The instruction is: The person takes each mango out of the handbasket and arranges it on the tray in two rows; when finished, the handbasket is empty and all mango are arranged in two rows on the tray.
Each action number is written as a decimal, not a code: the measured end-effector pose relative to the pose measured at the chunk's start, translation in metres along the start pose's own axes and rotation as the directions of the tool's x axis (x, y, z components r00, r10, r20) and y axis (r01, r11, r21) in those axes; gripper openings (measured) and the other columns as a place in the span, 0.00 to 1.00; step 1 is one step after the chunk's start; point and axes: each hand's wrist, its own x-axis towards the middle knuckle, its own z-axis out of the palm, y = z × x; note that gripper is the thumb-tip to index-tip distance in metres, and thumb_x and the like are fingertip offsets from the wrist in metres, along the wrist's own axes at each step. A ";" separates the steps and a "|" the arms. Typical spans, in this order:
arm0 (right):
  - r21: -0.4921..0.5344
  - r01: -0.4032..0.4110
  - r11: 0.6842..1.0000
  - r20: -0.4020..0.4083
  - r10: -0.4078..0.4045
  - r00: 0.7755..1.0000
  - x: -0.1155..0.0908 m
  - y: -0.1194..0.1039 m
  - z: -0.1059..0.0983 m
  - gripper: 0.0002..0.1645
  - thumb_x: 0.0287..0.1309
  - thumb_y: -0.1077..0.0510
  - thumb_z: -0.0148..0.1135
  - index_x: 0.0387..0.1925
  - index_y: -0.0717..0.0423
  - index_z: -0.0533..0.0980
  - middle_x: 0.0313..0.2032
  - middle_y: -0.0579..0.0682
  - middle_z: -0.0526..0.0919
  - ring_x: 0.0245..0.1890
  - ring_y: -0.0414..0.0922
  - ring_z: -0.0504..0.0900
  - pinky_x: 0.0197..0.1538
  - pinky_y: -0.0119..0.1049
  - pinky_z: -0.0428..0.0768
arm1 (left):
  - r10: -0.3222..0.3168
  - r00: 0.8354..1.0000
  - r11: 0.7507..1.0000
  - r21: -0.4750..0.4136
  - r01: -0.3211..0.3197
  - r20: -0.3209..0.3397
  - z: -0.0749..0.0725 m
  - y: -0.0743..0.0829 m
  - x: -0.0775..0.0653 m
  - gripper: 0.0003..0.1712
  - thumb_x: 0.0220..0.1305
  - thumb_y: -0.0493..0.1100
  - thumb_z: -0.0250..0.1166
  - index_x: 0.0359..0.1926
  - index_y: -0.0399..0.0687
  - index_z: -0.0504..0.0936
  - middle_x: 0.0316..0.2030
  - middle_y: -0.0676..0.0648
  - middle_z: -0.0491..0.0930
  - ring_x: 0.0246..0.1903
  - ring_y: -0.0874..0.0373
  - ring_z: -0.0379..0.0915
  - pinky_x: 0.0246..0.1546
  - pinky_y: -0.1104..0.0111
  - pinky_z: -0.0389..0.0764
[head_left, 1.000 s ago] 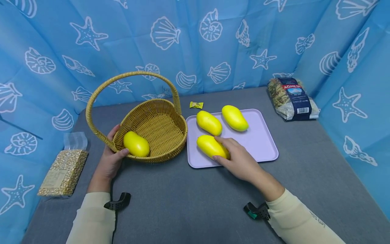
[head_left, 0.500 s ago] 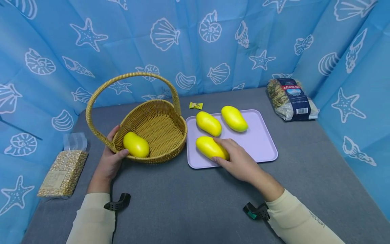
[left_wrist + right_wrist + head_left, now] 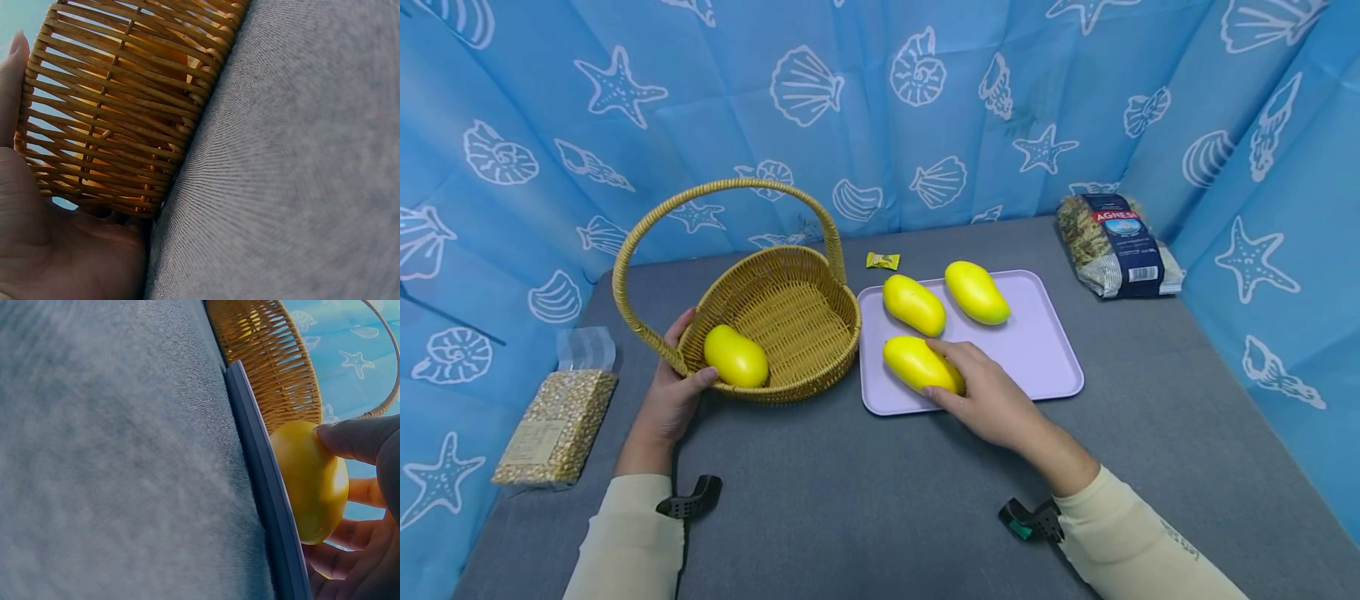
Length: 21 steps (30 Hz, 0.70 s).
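At the far left, a clear plastic pack of pale yellow kernels is lying on the grey cloth-covered bench. Just right of it, the left hand is gripping the near left side of a round, golden-brown woven basket with a tall arched handle; the thumb is pressing over the rim beside the handle's foot, while the fingers are reaching round the outside. Inside, against that same side, a smooth, oval yellow mango is resting. Beyond the basket's right edge, a small yellow-wrapped candy is lying on the bench, behind a pale lilac rectangular tray. On the tray, a yellow mango with dark specks is sitting towards the far left. In front of it, the right hand is pinching a plump, elongated yellow mango between thumb and fingers, over the tray's near left part; the rim is hiding its underside in the right wrist view, so whether it is touching the tray is hard to tell. Farther right, a larger yellow mango is lying across the tray's far edge. At the far right, a navy-labelled, clear pasta bag is resting near the blue shell-patterned curtain.
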 end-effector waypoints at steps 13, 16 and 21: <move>-0.011 -0.031 0.999 -0.018 0.031 0.999 0.000 0.001 -0.003 0.42 0.73 0.46 0.73 0.80 0.57 0.68 0.69 0.59 0.77 0.56 0.54 0.79 0.59 0.56 0.79 | -0.002 1.000 1.000 0.026 0.002 -0.003 0.000 0.000 0.000 0.51 0.74 0.23 0.62 0.88 0.55 0.51 0.83 0.35 0.53 0.75 0.49 0.58 0.69 0.68 0.65; -0.001 -0.032 0.999 -0.025 0.032 0.999 0.000 0.002 -0.004 0.42 0.74 0.44 0.72 0.80 0.57 0.69 0.70 0.59 0.77 0.58 0.54 0.80 0.59 0.57 0.80 | -0.004 1.000 1.000 0.030 0.004 -0.001 0.000 0.000 0.000 0.51 0.74 0.24 0.62 0.88 0.55 0.51 0.83 0.35 0.52 0.75 0.49 0.58 0.69 0.68 0.65; 0.025 -0.025 0.999 -0.035 0.026 0.999 0.000 0.003 -0.007 0.42 0.75 0.43 0.70 0.79 0.57 0.69 0.70 0.60 0.76 0.59 0.55 0.80 0.60 0.59 0.79 | -0.005 1.000 1.000 0.025 0.005 -0.002 0.000 -0.001 0.000 0.51 0.75 0.24 0.63 0.88 0.55 0.51 0.83 0.35 0.53 0.75 0.49 0.58 0.69 0.68 0.65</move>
